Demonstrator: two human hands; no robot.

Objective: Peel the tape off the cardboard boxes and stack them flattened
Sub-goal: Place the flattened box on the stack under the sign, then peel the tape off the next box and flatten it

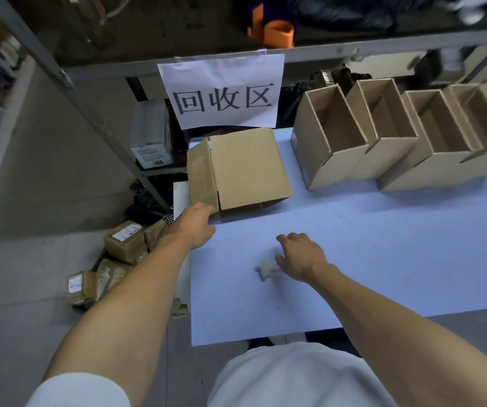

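The cardboard box (245, 168) lies on its side at the far left corner of the white table (383, 245), its flap (201, 174) hanging over the edge, and your left hand (195, 227) reaches to its near left corner, though you cannot tell from here if the fingers already grip it. Your right hand (301, 257) hovers with loosely curled fingers, holding nothing, just beside a crumpled tape wad (265, 270). The box looks empty, so it is probably light and bends easily; take it by a wall edge, not by the loose flap, which folds.
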